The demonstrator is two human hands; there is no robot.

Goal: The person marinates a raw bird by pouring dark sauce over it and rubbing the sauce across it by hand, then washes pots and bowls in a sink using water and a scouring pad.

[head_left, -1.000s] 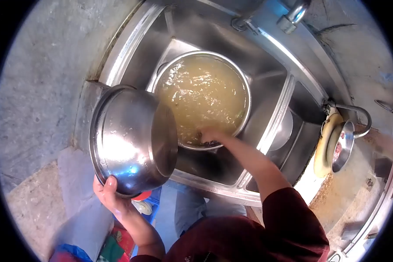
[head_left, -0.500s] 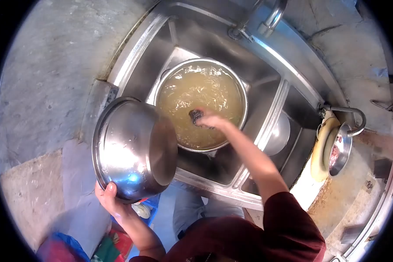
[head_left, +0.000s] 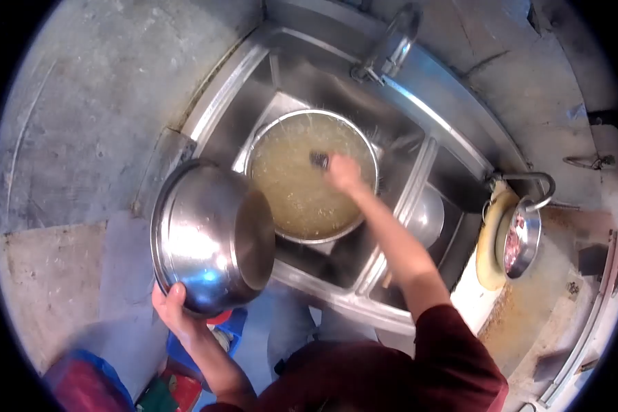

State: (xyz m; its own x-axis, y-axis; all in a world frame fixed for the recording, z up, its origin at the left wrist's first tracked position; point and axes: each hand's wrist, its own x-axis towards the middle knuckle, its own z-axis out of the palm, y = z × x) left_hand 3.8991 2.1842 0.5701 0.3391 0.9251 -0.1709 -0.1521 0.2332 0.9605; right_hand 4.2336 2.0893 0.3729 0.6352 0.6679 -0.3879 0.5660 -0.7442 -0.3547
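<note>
My left hand grips the rim of a big steel bowl. The bowl is tilted on its side, its shiny outer wall and base facing right toward the sink. In my right hand is a dark mesh scouring pad, held above a large round pot. Murky yellowish water fills that pot, which stands in the left basin of a steel sink. Motion blurs the right fingers.
A faucet rises behind the sink. The right basin holds a pale round bowl. On the right ledge, a metal bowl with reddish pieces leans by a yellowish round object. Below left are a blue crate and bags.
My right hand has lifted the scouring pad out of the water, up and slightly right. The left hand still holds the bowl, nearly unmoved. The camera view has shifted a little.
</note>
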